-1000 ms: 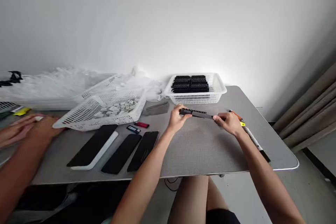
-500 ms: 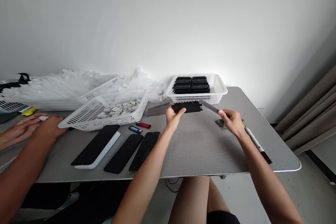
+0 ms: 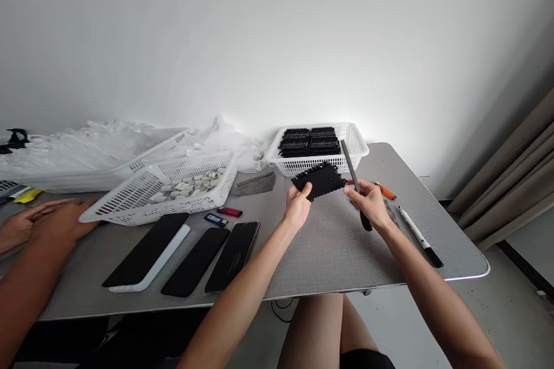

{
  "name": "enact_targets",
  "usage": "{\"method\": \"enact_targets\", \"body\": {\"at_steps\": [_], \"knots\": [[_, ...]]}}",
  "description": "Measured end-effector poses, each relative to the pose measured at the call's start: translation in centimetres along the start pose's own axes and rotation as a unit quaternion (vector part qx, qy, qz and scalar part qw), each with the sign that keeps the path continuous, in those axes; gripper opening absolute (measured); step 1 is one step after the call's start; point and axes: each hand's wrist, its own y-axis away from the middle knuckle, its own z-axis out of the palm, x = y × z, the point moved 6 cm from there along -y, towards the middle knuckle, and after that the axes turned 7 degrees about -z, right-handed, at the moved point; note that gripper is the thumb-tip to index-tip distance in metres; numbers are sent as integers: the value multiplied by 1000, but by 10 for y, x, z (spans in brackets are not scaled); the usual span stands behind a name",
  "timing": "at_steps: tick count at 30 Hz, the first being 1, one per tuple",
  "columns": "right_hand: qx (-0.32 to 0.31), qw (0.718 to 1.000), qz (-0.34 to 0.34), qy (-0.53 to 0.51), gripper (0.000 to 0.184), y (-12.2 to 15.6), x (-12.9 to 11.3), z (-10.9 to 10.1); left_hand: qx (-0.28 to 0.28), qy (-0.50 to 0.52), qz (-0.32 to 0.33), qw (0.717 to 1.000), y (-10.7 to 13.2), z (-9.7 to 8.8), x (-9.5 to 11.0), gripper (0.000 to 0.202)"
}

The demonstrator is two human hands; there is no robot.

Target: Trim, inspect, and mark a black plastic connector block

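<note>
My left hand (image 3: 298, 206) grips a flat black plastic piece (image 3: 321, 180) with toothed edges, thumb on its near face. The piece is tilted and raised above the table. My right hand (image 3: 367, 200) is closed around a hand file (image 3: 350, 164); its grey blade points up and away, and a dark handle end with some yellow shows under the hand. The right fingertips are close to the piece's right corner; I cannot tell whether they touch it. Behind stands a white basket (image 3: 298, 168) with stacked black toothed pieces (image 3: 309, 143).
A white basket (image 3: 130, 216) of pale tube pieces, phones (image 3: 197, 262), a red lighter (image 3: 229, 211) and a grey cloth (image 3: 256, 184) lie leftward. An orange lighter (image 3: 385, 191) and a marker (image 3: 419, 236) lie right. Another person's hands (image 3: 56, 222) are at far left.
The black piece has turned to show more of its flat face. The file has swung from pointing left to nearly upright, away from the piece's edge. The view has shifted slightly.
</note>
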Motion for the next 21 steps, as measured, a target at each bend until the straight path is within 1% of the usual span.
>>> {"method": "enact_targets", "body": {"at_steps": [3,5,8,10,12,15,18,21], "knots": [[34,999,-2,-21,50,0,0,-4,-25,-24,-31,999,4,7,-5,41],[50,998,-5,-24,50,-1,-1,-8,-24,-51,-47,997,5,7,-8,45],[71,997,-9,-7,49,-2,-1,-14,-17,-132,-59,989,6,3,-9,56],[80,997,-12,15,49,-3,-1,-17,-31,-206,-60,976,5,2,-9,57],[77,997,-14,28,50,-4,-1,-17,-48,-266,-50,961,5,1,-7,52],[64,997,-15,33,51,-4,-2,-15,-64,-318,-17,946,4,3,-4,48],[37,998,-25,44,51,-4,-5,-10,-92,-354,7,931,6,8,-3,49],[17,998,-31,56,52,-3,-7,-8,-114,-358,13,926,8,12,-3,41]]}}
